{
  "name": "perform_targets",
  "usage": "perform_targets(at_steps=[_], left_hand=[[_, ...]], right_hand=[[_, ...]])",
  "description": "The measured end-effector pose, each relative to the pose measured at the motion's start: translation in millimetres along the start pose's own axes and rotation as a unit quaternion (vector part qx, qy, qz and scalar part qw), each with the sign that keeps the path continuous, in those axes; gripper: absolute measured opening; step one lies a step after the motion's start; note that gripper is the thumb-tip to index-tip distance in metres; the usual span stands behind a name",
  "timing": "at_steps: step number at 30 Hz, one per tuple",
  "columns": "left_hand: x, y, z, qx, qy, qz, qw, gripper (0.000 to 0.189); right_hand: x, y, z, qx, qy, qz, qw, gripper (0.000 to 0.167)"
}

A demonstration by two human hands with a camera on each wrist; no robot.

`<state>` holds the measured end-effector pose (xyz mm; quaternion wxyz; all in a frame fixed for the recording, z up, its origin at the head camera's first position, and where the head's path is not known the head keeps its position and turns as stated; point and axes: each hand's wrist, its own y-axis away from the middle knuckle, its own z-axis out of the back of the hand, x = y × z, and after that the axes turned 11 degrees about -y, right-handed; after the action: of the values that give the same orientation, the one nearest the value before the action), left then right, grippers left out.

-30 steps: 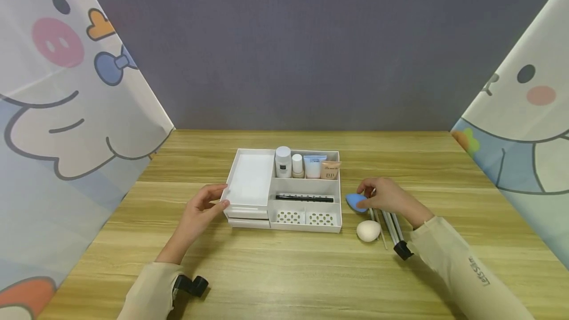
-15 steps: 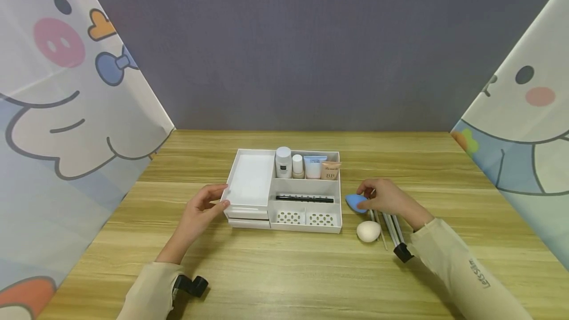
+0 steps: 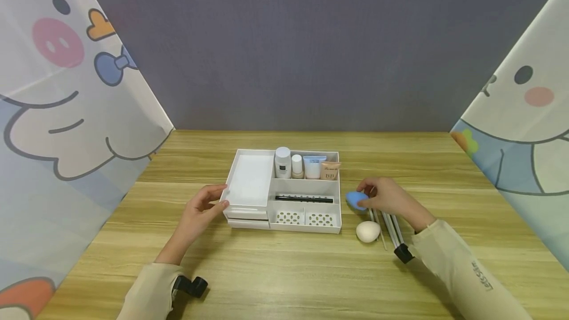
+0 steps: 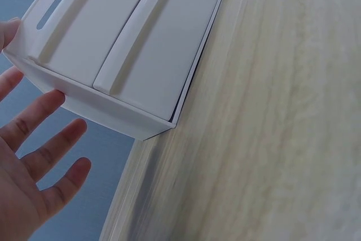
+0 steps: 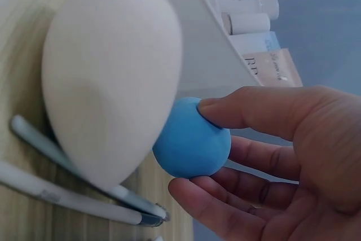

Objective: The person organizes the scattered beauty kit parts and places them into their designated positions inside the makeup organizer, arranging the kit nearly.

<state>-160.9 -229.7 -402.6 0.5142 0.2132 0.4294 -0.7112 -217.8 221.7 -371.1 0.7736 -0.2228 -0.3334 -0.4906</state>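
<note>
My right hand (image 3: 387, 195) pinches a blue makeup sponge (image 3: 355, 201) between thumb and fingers, to the right of a white desktop organizer (image 3: 250, 177). In the right wrist view the sponge (image 5: 189, 139) shows its rounded end. A cream makeup sponge (image 3: 368, 231) lies nearer me. My left hand (image 3: 202, 212) holds the organizer's front left corner with thumb and index finger. The left wrist view shows the other fingers (image 4: 62, 184) spread along its side wall, by two drawers (image 4: 163, 43). A black pen-like stick (image 3: 304, 199) lies in the middle compartment.
Bottles (image 3: 283, 163) and tubes (image 3: 314, 167) stand in the organizer's back compartments. Two perforated front compartments (image 3: 304, 218) show their floors. Thin sticks (image 3: 381, 231) lie beside the cream sponge. A black-and-silver wrist mount (image 3: 402, 251) hangs below the right wrist.
The blue sponge and right fingers have shifted very slightly upward in the head view. The left hand and the organizer hold their positions.
</note>
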Motion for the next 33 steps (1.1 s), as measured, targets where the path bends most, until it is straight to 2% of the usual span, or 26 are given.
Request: perform_targets(at_steps=[24, 33], left_hand=[[-1.7, 0.5, 0.1, 0.001, -0.006, 0.008, 1.0, 0.032], [-1.4, 0.6, -0.4, 0.0, -0.007, 0.009, 0.9999, 0.032]], right_hand=[[28.4, 11.1, 13.3, -0.059, -0.008, 0.035, 0.9976, 0.028], [44.2, 14.0, 12.8, -0.069, -0.008, 0.046, 0.9965, 0.027]])
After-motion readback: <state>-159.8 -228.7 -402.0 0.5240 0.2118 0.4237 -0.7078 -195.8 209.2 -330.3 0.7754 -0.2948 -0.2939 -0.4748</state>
